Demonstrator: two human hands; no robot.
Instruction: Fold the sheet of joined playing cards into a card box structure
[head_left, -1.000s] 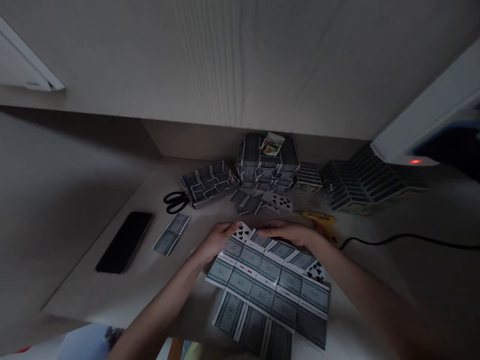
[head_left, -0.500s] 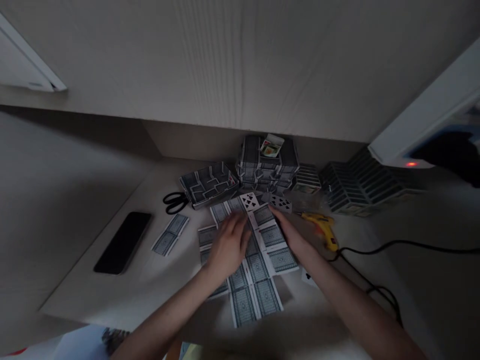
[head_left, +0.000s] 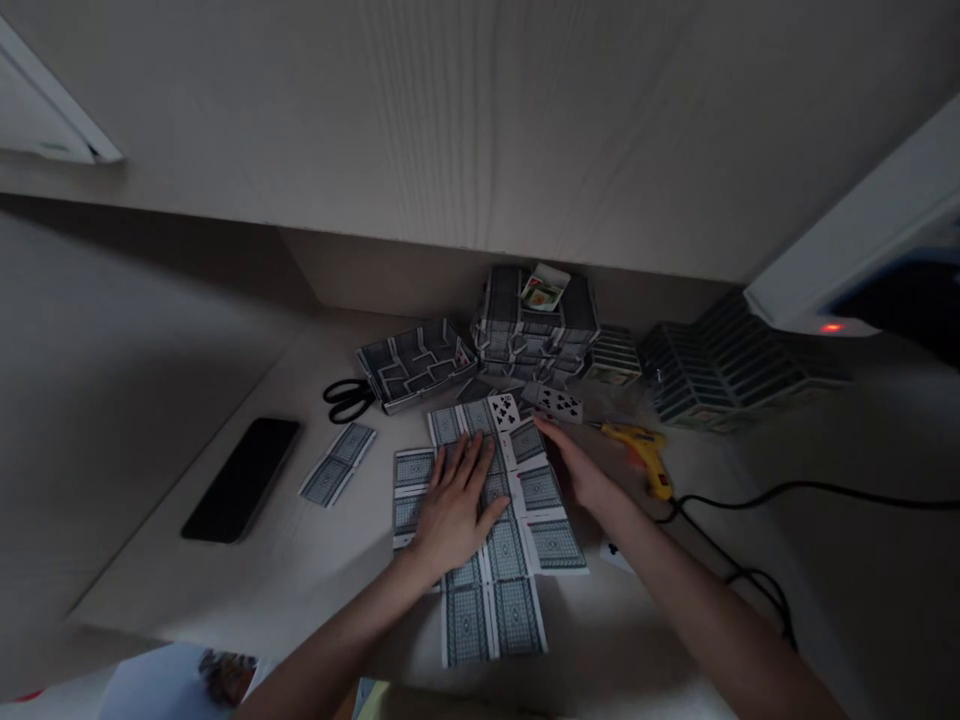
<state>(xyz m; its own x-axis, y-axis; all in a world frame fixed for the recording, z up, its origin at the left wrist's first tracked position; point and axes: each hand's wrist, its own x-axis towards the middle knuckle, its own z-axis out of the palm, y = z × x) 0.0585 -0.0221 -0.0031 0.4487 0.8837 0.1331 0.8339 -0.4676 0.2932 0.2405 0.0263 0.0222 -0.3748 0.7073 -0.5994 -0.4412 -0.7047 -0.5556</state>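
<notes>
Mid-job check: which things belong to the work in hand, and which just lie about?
Likely in the work:
playing-card panel, left hand flat on it, right hand at its edge
yellow glue gun
black-handled scissors

Probably lying about:
black smartphone
small open box

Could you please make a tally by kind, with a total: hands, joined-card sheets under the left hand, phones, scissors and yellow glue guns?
Left hand and right hand: 2
Joined-card sheet: 1
Phone: 1
Scissors: 1
Yellow glue gun: 1
Total: 6

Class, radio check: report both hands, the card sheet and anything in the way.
Left hand flat on card sheet. Right hand at its right edge, grip unclear. Sheet mostly backs up. Glue gun lies right, clear of sheet.
</notes>
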